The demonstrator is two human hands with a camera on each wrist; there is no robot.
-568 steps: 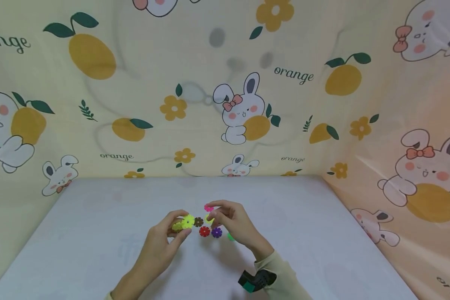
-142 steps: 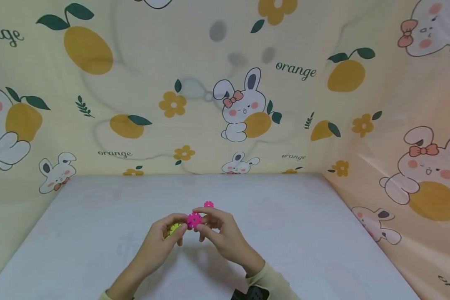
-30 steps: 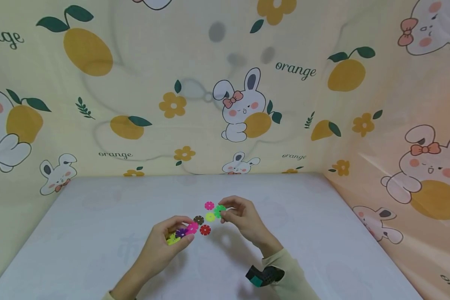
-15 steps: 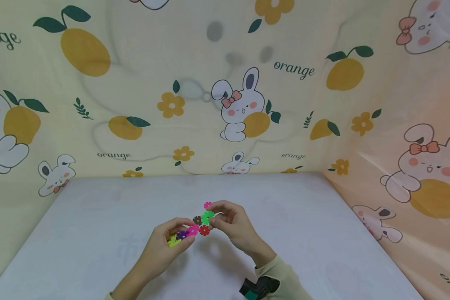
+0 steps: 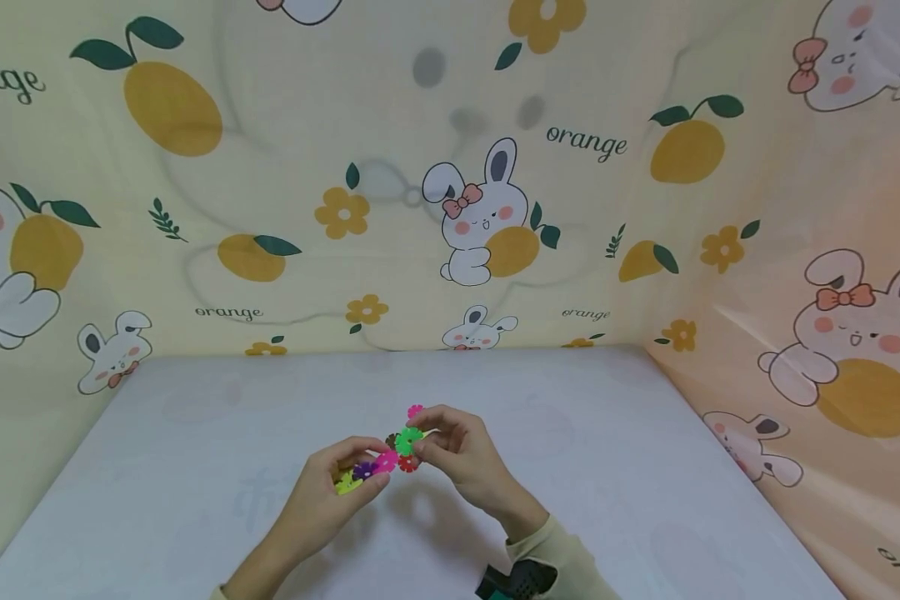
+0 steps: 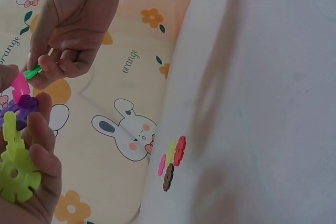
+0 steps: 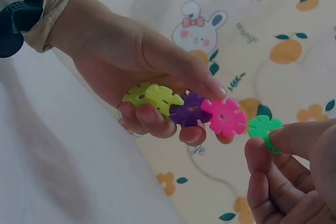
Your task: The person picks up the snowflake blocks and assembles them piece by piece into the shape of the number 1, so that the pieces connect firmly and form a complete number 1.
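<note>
My left hand (image 5: 321, 492) holds a short chain of flower-shaped linking discs, with its thumb on top and fingers beneath. In the right wrist view the chain runs from two yellow discs (image 7: 164, 99) through a purple disc (image 7: 190, 109) to a pink disc (image 7: 227, 117) at the end. A green flower disc (image 7: 264, 131) is pinched between thumb and fingertips of my right hand (image 5: 468, 454). Its notched edge stands right at the pink disc's outer rim. Both hands are raised above the white table.
Loose discs lie grouped on the white table (image 5: 607, 467): red (image 6: 179, 150), yellow (image 6: 170, 152), pink (image 6: 161, 164) and brown (image 6: 168, 177). A patterned cloth (image 5: 285, 167) with rabbits and oranges rises behind and at both sides.
Earliest, my left hand held only yellow discs, while purple and green lay on the table. Purple and pink have since joined the chain. Lately my right hand brought the green disc left to the pink.
</note>
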